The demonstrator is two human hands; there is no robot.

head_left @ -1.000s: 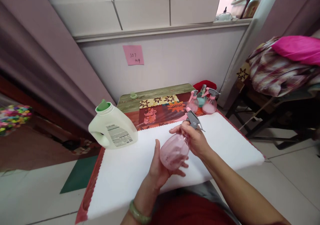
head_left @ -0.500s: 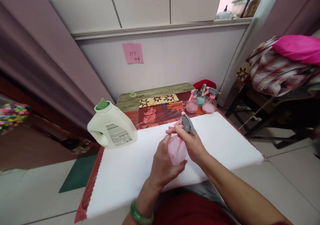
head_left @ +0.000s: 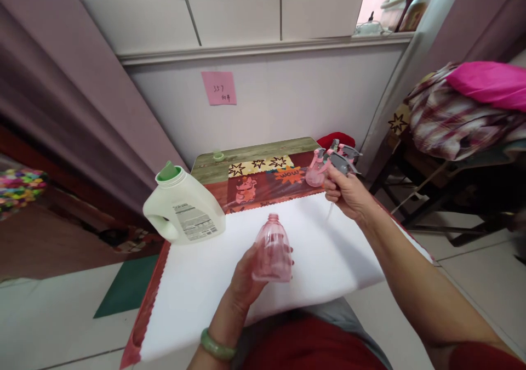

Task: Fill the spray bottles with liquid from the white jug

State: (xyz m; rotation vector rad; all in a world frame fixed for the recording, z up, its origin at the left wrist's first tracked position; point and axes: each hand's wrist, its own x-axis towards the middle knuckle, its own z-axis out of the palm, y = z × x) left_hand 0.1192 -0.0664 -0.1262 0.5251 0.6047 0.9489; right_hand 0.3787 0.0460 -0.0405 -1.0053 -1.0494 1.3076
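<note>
Clear pink plastic, the spray bottle body [head_left: 272, 252] has an uncovered threaded neck and looks empty. My left hand [head_left: 245, 275] is wrapped round it from the left, just above the white cloth [head_left: 197, 299]. Up and to the right, my right hand [head_left: 345, 192] grips the spray head [head_left: 340, 164], grey and pink, with its thin dip tube hanging below. Behind that hand stand filled spray bottles, one of them a pink spray bottle [head_left: 314, 176]; the others are largely hidden. At the left is a large pale green detergent jug [head_left: 187, 211] with its cap off.
A small green cap [head_left: 218, 155] lies on the table's wooden-patterned far end [head_left: 201, 167]. A pink note [head_left: 219, 88] is stuck on the white wall behind. Piled clothes [head_left: 444, 112] sit on a dark stool at the right.
The spray head has come off the bottle. My right hand has carried it up and right, while my left hand has moved slightly left with the bottle body, now upright.
</note>
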